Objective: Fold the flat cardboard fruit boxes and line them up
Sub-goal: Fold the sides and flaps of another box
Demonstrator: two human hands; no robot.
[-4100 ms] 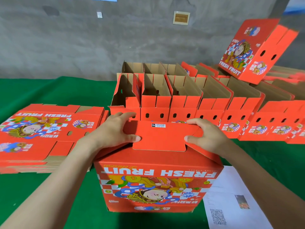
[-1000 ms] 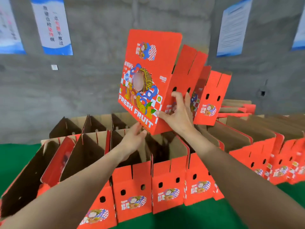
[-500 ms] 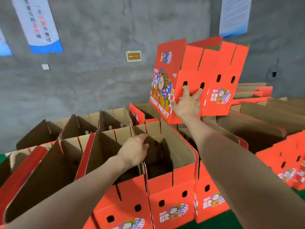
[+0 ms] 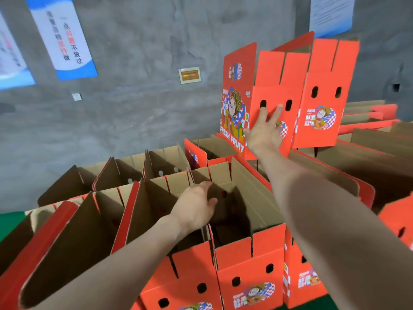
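Observation:
A folded red fruit box with "FRESH FRUIT" print stands upright on top of the back row of open boxes, its top flaps up. My right hand lies flat against its holed side panel, fingers straight and spread. A second upright red box stands just right of it. My left hand hovers over the open boxes in the front row, fingers relaxed, holding nothing; whether it touches a flap I cannot tell.
Rows of open red boxes with brown insides fill the space from left to right. Flat cardboard lies stacked at the far right. A grey wall with posters rises behind. Green table cover shows at the left edge.
The box has come down from its tilted hold onto the back row and stands upright. My right hand has opened flat on its side. My left hand stays low over the front boxes.

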